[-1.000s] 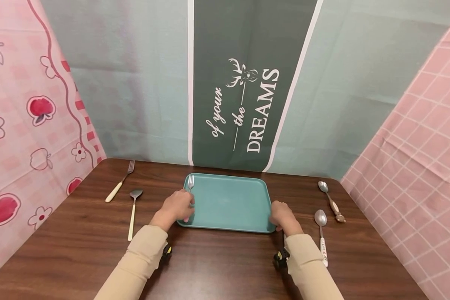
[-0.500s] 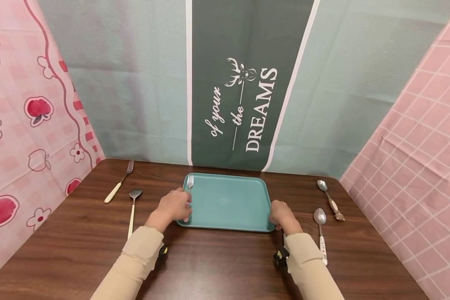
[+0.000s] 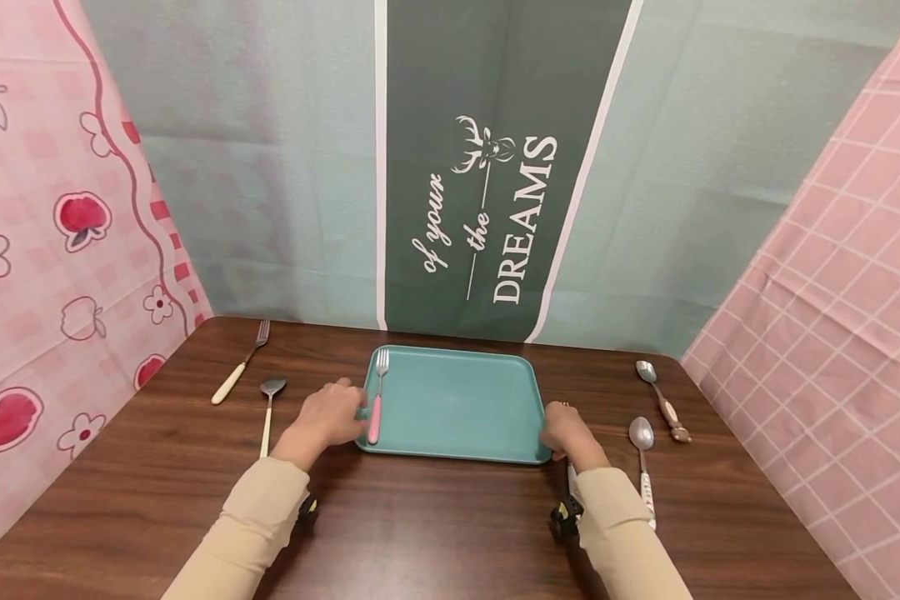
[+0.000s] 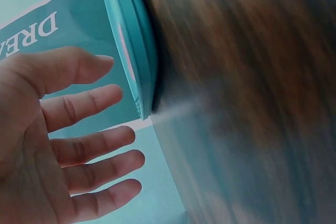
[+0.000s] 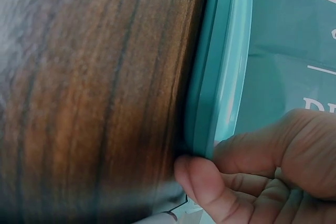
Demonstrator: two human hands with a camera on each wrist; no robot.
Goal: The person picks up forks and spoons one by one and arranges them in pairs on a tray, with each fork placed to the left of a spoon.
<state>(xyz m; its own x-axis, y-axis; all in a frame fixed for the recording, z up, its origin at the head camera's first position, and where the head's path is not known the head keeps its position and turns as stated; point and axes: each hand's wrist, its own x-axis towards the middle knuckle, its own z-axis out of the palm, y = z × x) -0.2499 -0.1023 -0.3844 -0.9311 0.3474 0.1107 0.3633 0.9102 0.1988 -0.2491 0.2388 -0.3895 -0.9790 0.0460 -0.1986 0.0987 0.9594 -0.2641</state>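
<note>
A teal rectangular tray lies on the dark wood table. Along its left side rests a fork with a pink handle, tines pointing away from me. My left hand is just left of the fork and holds nothing. In the left wrist view its fingers are spread and extended, a little apart from the tray's edge. At the tray's near right corner, my right hand pinches the rim, thumb above and index finger below, as the right wrist view shows.
On the left lie a cream-handled fork and a cream-handled spoon. Two spoons are on the right, one brown-handled, one white-handled. A pale utensil end shows beneath the right wrist. Cloth walls enclose the table.
My left hand has let go of the pink-handled fork and moved left, uncovering its handle. The right hand stays at the tray's corner, and the tray has not visibly moved.
</note>
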